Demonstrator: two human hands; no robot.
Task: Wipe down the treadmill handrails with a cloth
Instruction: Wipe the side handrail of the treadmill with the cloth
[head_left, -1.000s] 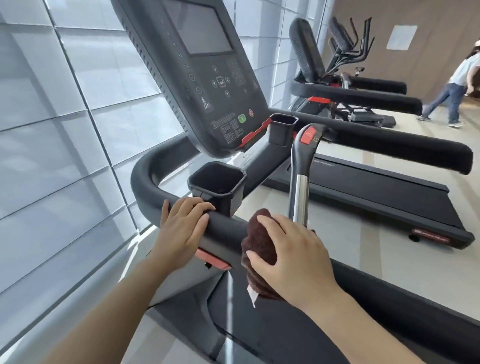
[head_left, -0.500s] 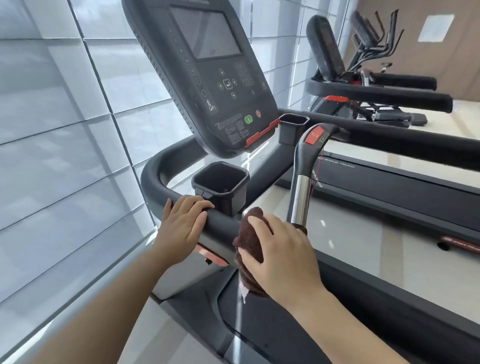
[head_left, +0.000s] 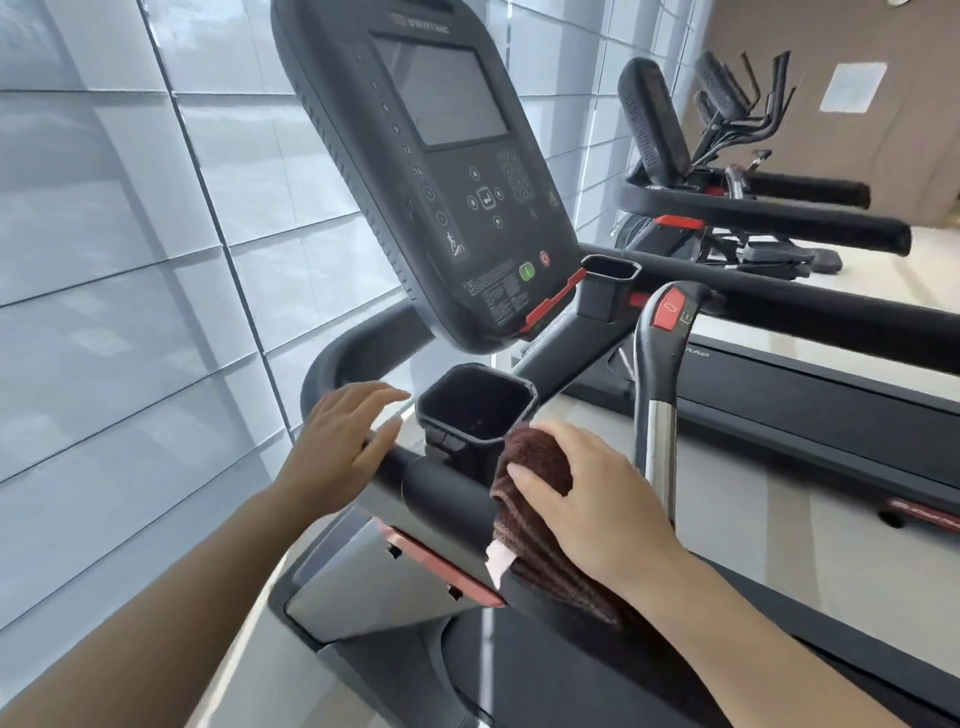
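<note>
A treadmill (head_left: 779, 405) fills the view, its dark console (head_left: 441, 171) tilted toward the camera beside a blind-covered window (head_left: 104, 260). The black handrail (head_left: 431, 483) curves across the foreground under a cup holder (head_left: 475, 410). The right hand (head_left: 587, 499) presses a brown cloth (head_left: 530, 467) onto the handrail just beside the cup holder, fingers curled over the cloth and gripping it. The left hand (head_left: 337, 447) sits above the rail's left bend, fingers spread and lifted, only the palm near the rail.
</note>
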